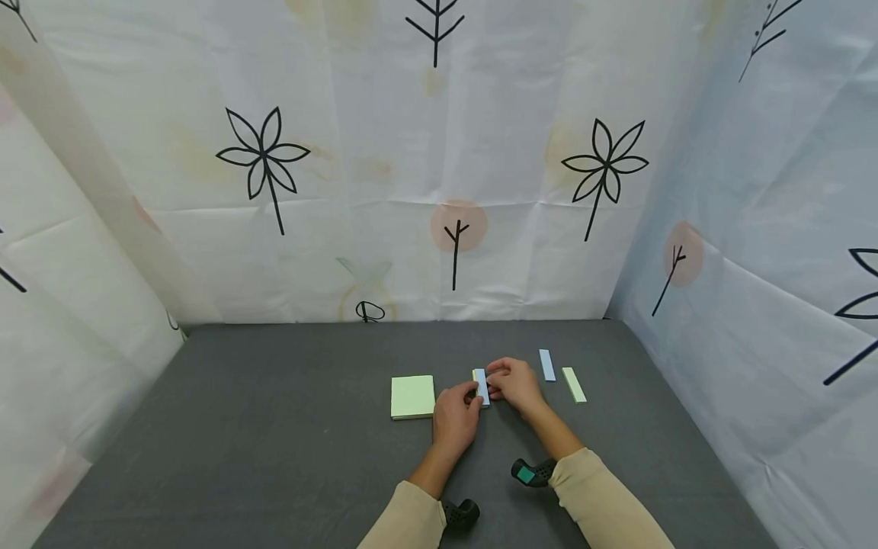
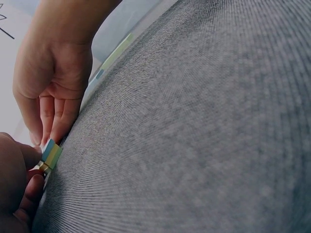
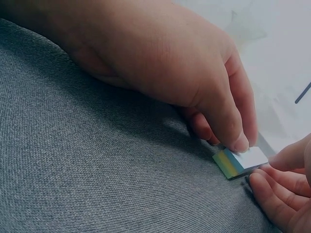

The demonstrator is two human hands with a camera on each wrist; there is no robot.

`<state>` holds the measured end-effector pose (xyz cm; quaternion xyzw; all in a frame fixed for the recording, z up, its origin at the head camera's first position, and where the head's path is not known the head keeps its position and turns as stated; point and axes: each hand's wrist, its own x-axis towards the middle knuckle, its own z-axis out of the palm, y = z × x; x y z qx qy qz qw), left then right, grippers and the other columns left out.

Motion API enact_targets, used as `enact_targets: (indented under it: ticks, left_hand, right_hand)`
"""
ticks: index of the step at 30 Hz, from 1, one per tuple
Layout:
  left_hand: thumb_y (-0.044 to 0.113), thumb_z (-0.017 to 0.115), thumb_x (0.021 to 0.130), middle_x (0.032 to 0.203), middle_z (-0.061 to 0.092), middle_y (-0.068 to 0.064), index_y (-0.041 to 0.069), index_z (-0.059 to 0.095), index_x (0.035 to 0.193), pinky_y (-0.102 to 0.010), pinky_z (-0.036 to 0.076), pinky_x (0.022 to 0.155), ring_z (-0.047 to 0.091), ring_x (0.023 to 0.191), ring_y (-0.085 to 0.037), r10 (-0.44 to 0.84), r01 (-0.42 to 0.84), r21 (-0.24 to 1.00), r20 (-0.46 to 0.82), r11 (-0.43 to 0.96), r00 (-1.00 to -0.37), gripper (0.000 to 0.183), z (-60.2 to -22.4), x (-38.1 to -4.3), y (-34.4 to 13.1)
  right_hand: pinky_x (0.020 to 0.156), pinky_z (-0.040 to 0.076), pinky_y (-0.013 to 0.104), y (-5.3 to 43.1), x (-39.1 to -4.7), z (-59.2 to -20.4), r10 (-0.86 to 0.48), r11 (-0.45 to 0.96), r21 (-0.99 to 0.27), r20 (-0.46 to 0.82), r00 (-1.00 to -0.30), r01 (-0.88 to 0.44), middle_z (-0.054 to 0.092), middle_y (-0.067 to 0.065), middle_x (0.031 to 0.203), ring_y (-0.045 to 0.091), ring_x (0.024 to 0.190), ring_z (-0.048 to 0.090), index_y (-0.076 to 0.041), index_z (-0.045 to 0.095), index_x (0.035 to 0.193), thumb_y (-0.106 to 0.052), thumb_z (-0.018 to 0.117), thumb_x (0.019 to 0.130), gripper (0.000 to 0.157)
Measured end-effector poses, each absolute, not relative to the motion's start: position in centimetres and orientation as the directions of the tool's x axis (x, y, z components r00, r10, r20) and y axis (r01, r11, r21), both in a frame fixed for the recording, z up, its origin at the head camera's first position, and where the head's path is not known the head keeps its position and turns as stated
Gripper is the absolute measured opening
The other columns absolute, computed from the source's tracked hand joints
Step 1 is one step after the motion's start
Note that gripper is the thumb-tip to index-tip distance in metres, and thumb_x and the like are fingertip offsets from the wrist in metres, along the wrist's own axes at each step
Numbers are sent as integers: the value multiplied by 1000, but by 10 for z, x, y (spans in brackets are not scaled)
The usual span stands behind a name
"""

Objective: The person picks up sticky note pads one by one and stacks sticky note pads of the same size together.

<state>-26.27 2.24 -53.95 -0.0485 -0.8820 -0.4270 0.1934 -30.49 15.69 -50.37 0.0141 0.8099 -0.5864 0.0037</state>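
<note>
A small stack of narrow sticky notes (image 1: 483,387), pale blue on top with yellow and green layers below, sits on the dark table between both hands. My left hand (image 1: 456,418) grips it from the near left, thumb and fingers at its edges. From the right, my right hand (image 1: 516,385) reaches over with bent fingers; in the right wrist view its thumb and forefinger tips pinch the edge of the stack (image 3: 238,162). The left wrist view shows the layered side of the stack (image 2: 52,154), partly hidden by left-hand fingers.
A square pale green sticky note pad (image 1: 412,396) lies left of the hands. To the right lie a pale blue strip (image 1: 546,365) and a pale green strip (image 1: 574,385). Printed white cloth walls (image 1: 384,152) enclose the grey table (image 1: 274,442) at the back and sides.
</note>
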Motion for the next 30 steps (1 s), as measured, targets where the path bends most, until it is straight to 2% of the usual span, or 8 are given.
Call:
enact_targets:
  ticks: [21,26,30]
  left_hand:
    - [12,76,82,76,66,3,9,76,103,-28,43,61,55,70,-14,-75,260,735,389,626,-918,21,-539,-262,22]
    - [12,76,82,75,66,4,10,77,103,-28,44,62,55,70,-14,-75,260,733,390,628,-918,21,-538,-262,22]
    - [11,76,82,75,65,4,10,77,103,-28,44,62,55,70,-14,-74,268,728,401,631,-913,21,-539,-261,22]
  right_hand:
    - [59,57,34,159,-302,-509,1,329,-944,21,-1000,-20,71,14,83,24,67,68,7,67,105,5,64,89,16]
    - [57,56,33,168,-300,-509,0,348,-935,73,-997,-68,70,16,82,25,68,67,8,67,104,5,65,88,16]
    - [54,54,31,180,-300,-506,23,417,-900,154,-988,-131,70,16,82,27,68,66,6,69,102,4,68,86,16]
